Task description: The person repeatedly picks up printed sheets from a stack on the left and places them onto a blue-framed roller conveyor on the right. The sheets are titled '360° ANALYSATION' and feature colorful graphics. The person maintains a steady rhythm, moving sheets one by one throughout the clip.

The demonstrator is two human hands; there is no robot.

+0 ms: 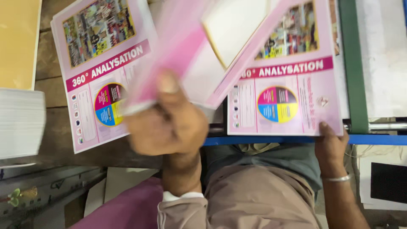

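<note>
Sheets are what I'm working with: thin pink printed paper, light and floppy by the look, probably slick-coated, so I'd expect them to slide over each other and crease if pinched hard. My left hand (169,121) is closed around the lower corner of a lifted sheet (186,46), thumb on top, fingers underneath; the picture is motion-blurred there, so I can't tell exactly how many sheets are in that pinch. The lifted sheet is raised and curling, its blank white underside showing, hanging between the two stacks. My right hand (330,142) is mostly open, fingertips pressed on the bottom right corner of the right stack (292,97), holding it flat rather than gripping anything. That stack sits against a blue rail (296,140) and beside a green upright bar (352,63). The left stack (99,72) lies flat on the wooden desk (51,89), skewed a little, clear of both hands. Best hold on this paper, I judge, is a corner or edge with a light pinch; a grab mid-sheet would buckle it. No real containers in view. Nearest thing is a thick pile of white paper (21,123) at the left edge, with a tan board (17,42) above it. Nothing is inside anything; everything is loose stacks on flat surfaces.
</note>
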